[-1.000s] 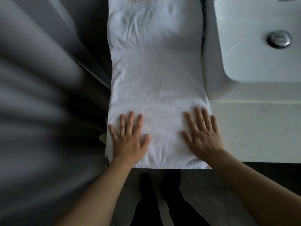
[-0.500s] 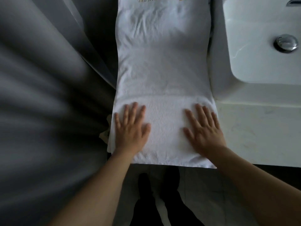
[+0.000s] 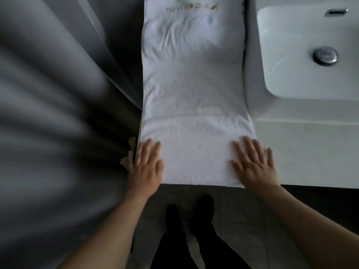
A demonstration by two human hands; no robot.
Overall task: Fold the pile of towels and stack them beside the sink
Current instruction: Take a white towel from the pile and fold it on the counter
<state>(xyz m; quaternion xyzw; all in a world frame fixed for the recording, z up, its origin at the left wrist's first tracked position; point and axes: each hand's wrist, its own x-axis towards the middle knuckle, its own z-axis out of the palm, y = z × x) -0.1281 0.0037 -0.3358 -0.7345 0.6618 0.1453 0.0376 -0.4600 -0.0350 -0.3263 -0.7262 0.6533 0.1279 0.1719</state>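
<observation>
1. A grey curtain (image 3: 50, 113) hangs in soft, blurred folds and fills everything to the left of the left hand.
2. A long white towel (image 3: 194, 90) lies flat on the counter, stretching away from both hands toward the far wall. Its near end is folded back into a thicker band, and both hands press on that band. The towel sits just beside the sink, which is to the right of it.
3. A white sink (image 3: 303, 55) lies beyond and to the right of the right hand, with a chrome drain plug (image 3: 325, 55) in its basin.
4. A pale marble-look countertop (image 3: 310, 152) runs to the right of the right hand, in front of the sink.
5. The person's dark trouser legs and shoes (image 3: 190, 220) stand on a tiled floor, below and between the two forearms.
6. The right hand (image 3: 256, 164) lies palm down, fingers straight and slightly spread, on the right edge of the folded band; its outer fingers reach over the towel's edge toward the counter.
7. The left hand (image 3: 145, 166) lies palm down, fingers straight and close together, on the left edge of the band.
8. Gold embroidered lettering (image 3: 192, 8) marks the towel's far end, well away from both hands; it reads upside down and is too small to make out fully.
</observation>
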